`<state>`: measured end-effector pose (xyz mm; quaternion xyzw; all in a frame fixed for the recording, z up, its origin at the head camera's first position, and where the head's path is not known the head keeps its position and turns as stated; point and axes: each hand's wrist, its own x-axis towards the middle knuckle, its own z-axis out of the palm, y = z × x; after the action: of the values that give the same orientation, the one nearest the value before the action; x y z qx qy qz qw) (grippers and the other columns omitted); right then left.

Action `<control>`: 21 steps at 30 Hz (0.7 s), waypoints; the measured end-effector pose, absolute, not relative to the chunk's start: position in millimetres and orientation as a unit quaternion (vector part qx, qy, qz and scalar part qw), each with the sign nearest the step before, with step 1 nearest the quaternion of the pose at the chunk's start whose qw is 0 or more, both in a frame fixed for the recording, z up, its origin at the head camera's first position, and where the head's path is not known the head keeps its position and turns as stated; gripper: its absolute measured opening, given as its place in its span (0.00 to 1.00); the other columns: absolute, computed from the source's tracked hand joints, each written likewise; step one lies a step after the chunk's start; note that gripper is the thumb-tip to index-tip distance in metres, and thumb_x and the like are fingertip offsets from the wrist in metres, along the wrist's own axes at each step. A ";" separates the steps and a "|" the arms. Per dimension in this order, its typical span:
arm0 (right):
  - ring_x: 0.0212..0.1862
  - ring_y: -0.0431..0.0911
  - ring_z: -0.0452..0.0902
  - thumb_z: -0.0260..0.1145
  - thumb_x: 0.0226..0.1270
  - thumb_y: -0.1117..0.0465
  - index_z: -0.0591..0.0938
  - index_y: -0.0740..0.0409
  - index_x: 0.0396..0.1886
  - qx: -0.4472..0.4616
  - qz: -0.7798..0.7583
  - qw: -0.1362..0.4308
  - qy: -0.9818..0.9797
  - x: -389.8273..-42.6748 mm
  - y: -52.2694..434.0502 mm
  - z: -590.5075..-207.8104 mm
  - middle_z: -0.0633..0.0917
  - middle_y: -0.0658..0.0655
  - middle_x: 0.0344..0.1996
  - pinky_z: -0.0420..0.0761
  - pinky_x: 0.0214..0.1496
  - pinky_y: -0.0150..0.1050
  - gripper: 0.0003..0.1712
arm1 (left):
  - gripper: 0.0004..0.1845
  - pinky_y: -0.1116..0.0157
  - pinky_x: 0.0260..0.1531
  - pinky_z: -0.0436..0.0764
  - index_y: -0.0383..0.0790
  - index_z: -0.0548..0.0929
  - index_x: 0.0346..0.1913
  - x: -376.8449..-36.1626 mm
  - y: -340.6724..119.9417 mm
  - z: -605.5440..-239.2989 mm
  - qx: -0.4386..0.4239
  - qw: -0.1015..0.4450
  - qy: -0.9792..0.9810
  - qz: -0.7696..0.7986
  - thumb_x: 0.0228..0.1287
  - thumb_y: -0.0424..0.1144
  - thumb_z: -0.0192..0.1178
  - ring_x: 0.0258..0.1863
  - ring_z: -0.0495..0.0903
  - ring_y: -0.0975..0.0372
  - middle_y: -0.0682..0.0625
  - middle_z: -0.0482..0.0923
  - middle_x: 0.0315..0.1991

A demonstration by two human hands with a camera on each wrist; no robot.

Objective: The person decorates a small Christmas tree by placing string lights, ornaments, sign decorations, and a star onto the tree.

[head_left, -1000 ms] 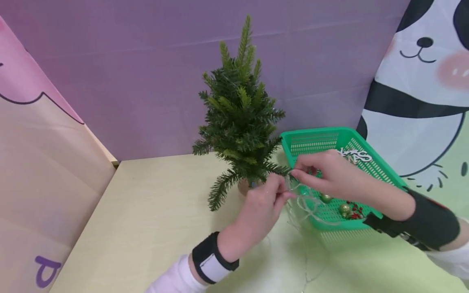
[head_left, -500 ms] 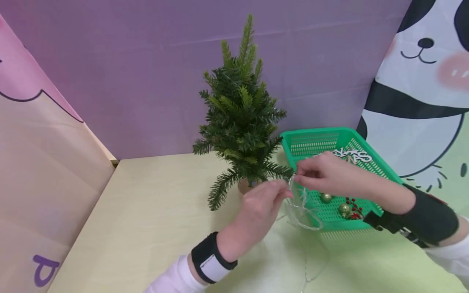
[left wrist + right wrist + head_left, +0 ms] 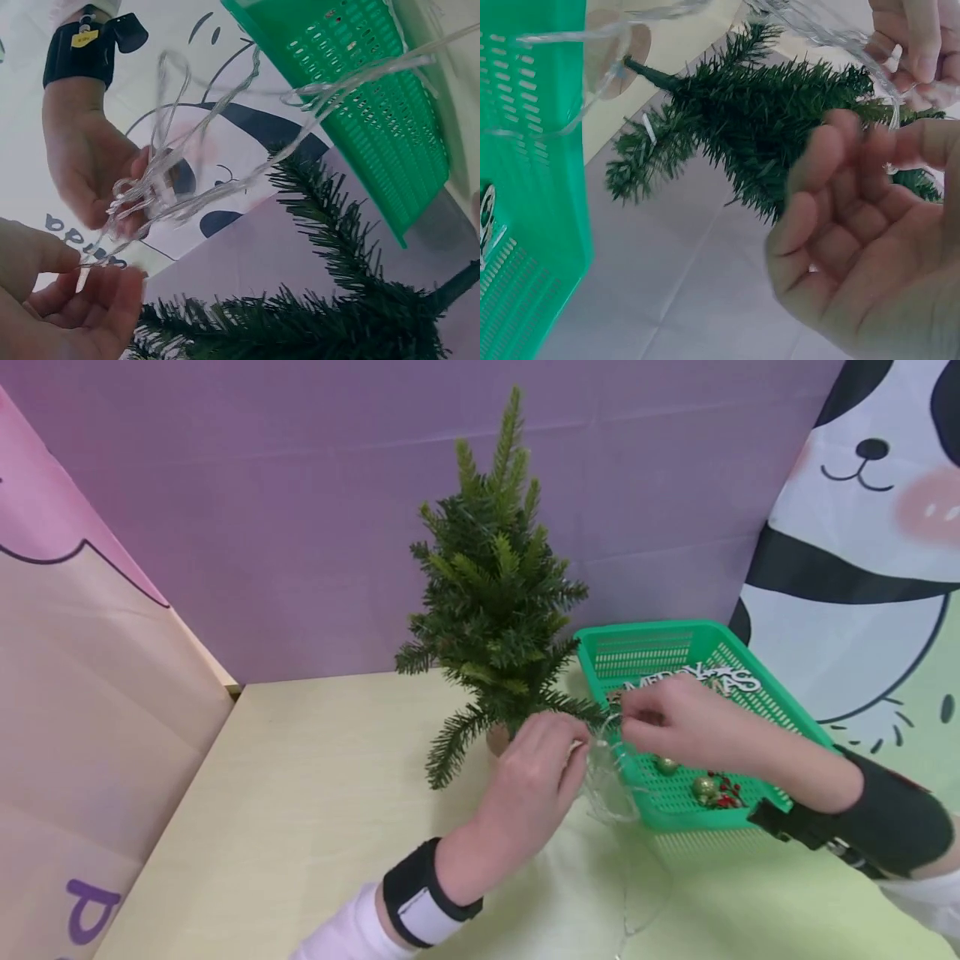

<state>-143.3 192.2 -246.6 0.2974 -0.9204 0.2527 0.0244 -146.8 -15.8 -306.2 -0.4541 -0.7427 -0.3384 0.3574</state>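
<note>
My left hand [image 3: 525, 785] pinches a bundle of clear string lights [image 3: 611, 793] in front of the small artificial Christmas tree [image 3: 495, 610]. To its right, at the near-left rim of the green basket, my right hand [image 3: 682, 718] pinches another part of the same strand. Loops of the tangled cord [image 3: 172, 161] hang between the two hands in the left wrist view, where a small clear bulb [image 3: 82, 279] shows at my left fingertips. The right wrist view has the cord [image 3: 892, 105] running to my right thumb and fingertips. A loose end trails down onto the table.
Right of the tree stands the green basket [image 3: 720, 821], holding white letters [image 3: 723, 678], gold baubles [image 3: 705, 790] and a red berry sprig [image 3: 727, 793]. A purple cloth backdrop [image 3: 300, 543] hangs behind the pale table [image 3: 315, 760]. Printed panels flank both sides.
My hands have moved slightly apart, the right one shifting a little to the right. The string-light loops between them have swung and now hang lower and bunched. The tree and basket stay put.
</note>
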 end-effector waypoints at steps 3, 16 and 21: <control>0.21 0.32 0.73 0.57 0.64 0.68 0.81 0.50 0.35 0.285 0.262 0.007 -0.922 -144.3 194.8 -248.3 0.81 0.40 0.25 0.75 0.25 0.30 0.10 | 0.05 0.81 0.43 0.75 0.34 0.76 0.38 -149.4 -17.4 -306.4 -0.459 0.361 -0.734 -0.348 0.60 0.27 0.59 0.36 0.77 0.63 0.48 0.78 0.35; 0.55 0.45 0.77 0.63 0.65 0.48 0.66 0.54 0.63 0.345 0.289 -0.137 -0.882 -149.9 184.4 -282.5 0.80 0.50 0.51 0.79 0.53 0.42 0.31 | 0.06 0.83 0.33 0.75 0.32 0.74 0.37 -152.6 -23.2 -303.4 -0.429 0.311 -0.729 -0.432 0.59 0.24 0.58 0.29 0.79 0.62 0.45 0.76 0.32; 0.21 0.33 0.72 0.64 0.65 0.52 0.80 0.47 0.49 0.329 0.272 -0.078 -0.901 -152.6 195.2 -272.4 0.81 0.41 0.28 0.77 0.27 0.30 0.14 | 0.07 0.81 0.29 0.75 0.32 0.73 0.38 -154.1 -31.9 -307.9 -0.421 0.337 -0.749 -0.386 0.57 0.23 0.56 0.28 0.75 0.62 0.46 0.75 0.31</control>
<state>-152.6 195.2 -272.4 0.3286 -0.9013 0.2716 -0.0778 -154.1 -31.9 -307.9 -0.4206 -0.7487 -0.3856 0.3374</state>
